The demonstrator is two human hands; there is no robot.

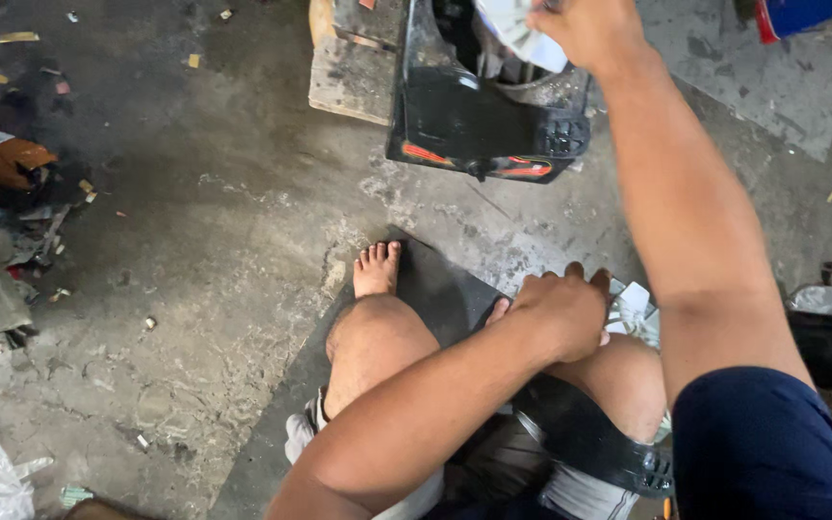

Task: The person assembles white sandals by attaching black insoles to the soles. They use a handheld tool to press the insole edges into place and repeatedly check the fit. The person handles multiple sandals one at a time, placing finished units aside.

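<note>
My right hand [585,29] is stretched out ahead, fingers closed on a pale, ribbed piece [522,34] at the top of a black machine housing [483,120] with red stripes, which stands on the concrete floor [223,241] against a wooden block [353,72]. My left hand [560,313] rests curled over my knee — whether it grips anything I cannot tell — above a dark mat [435,289] under my bare foot [376,270]

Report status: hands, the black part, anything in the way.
Right hand up on pale sheet at black part. Left hand resting on knee, closed over white scrap. Nothing between hands and part.
</note>
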